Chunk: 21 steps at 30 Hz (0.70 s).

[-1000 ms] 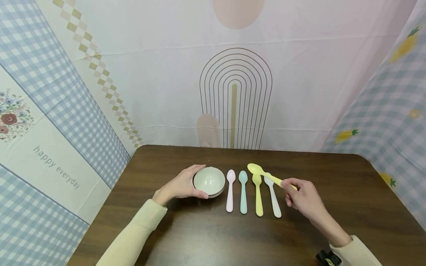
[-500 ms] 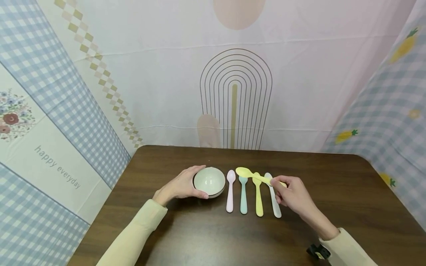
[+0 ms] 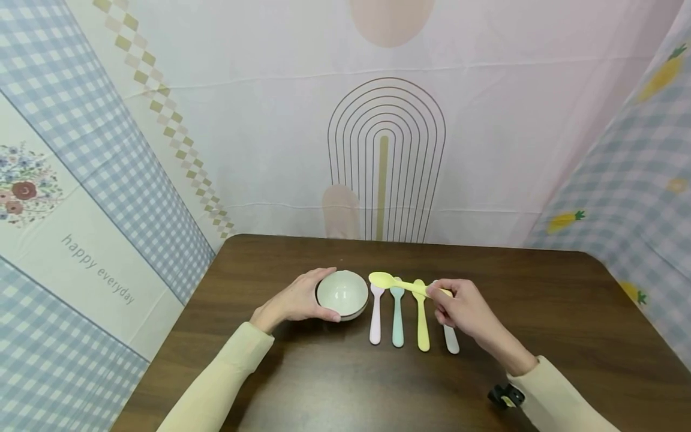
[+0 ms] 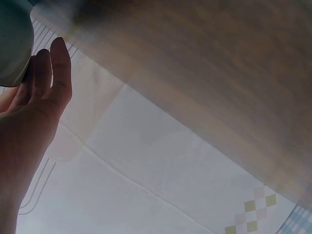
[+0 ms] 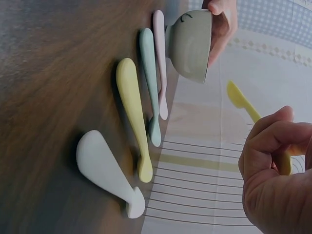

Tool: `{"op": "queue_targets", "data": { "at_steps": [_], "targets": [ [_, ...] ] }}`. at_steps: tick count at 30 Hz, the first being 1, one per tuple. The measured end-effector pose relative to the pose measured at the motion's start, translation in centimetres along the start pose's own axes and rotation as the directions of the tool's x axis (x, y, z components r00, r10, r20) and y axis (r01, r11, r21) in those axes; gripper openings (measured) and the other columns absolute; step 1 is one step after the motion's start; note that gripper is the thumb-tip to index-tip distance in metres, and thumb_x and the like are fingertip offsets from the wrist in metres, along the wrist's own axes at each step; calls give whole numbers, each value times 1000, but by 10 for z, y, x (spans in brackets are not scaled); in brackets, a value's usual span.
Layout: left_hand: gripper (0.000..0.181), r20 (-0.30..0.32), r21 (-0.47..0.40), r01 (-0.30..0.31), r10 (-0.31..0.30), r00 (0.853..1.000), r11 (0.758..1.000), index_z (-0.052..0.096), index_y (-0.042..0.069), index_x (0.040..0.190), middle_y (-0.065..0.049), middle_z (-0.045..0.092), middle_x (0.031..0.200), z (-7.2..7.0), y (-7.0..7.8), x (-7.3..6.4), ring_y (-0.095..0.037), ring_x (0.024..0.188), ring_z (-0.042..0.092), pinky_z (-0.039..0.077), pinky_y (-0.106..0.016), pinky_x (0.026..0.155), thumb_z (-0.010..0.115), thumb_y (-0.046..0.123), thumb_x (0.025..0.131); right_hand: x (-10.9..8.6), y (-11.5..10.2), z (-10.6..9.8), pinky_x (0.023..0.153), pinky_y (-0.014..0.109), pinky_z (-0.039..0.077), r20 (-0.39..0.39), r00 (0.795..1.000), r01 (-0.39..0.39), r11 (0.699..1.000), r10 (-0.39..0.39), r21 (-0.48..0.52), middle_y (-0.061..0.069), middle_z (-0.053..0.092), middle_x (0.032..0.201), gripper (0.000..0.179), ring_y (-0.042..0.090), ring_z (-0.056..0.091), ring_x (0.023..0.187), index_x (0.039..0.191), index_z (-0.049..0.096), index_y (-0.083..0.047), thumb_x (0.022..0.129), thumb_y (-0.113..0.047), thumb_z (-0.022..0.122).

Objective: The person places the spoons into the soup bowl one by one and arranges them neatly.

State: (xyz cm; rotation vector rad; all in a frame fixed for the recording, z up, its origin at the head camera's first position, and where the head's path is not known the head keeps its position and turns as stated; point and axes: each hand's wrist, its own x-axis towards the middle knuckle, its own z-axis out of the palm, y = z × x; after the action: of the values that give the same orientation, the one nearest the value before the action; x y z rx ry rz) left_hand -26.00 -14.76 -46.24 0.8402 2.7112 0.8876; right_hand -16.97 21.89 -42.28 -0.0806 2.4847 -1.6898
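Observation:
My left hand [image 3: 298, 297] holds a pale grey-green bowl [image 3: 342, 293], thumb at the near side and fingers round the far side. The bowl is upright on the table. Between thumb and fingers my right hand [image 3: 465, 307] pinches a yellow spoon [image 3: 382, 279] by its handle. This spoon is raised above the table, its head pointing left towards the bowl. Beneath it lie a pink spoon [image 3: 375, 321], a teal spoon [image 3: 397, 321], a second yellow spoon [image 3: 423, 327] and a white spoon [image 5: 105, 163] in a row, handles towards me. From the head view, my right hand covers part of the white one.
The dark brown wooden table [image 3: 335, 384] has a far edge just behind the bowl and spoons. A white printed cloth [image 3: 259, 150] hangs behind it, with blue checked cloth at both sides. A small black device [image 3: 506, 396] is at my right wrist.
My right hand has moved left with the yellow spoon, whose head now passes over the pink spoon and is close to the bowl's rim. My left hand and the bowl stay put.

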Motion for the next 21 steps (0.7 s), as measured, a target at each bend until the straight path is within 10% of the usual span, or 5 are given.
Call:
{"op": "queue_targets", "data": {
  "at_steps": [21],
  "targets": [
    [115,5,-13,4,-4,1000,1000,43,4,166,-22,51,166,-1,3,0,-43,154,48,42,-62,126,98,48,74,37,-7,21,50,21,35,177,984,-29,999,21,44,-3,53,62,33,8,43,52,118,70,15,108,-15,59]
  ]
}}
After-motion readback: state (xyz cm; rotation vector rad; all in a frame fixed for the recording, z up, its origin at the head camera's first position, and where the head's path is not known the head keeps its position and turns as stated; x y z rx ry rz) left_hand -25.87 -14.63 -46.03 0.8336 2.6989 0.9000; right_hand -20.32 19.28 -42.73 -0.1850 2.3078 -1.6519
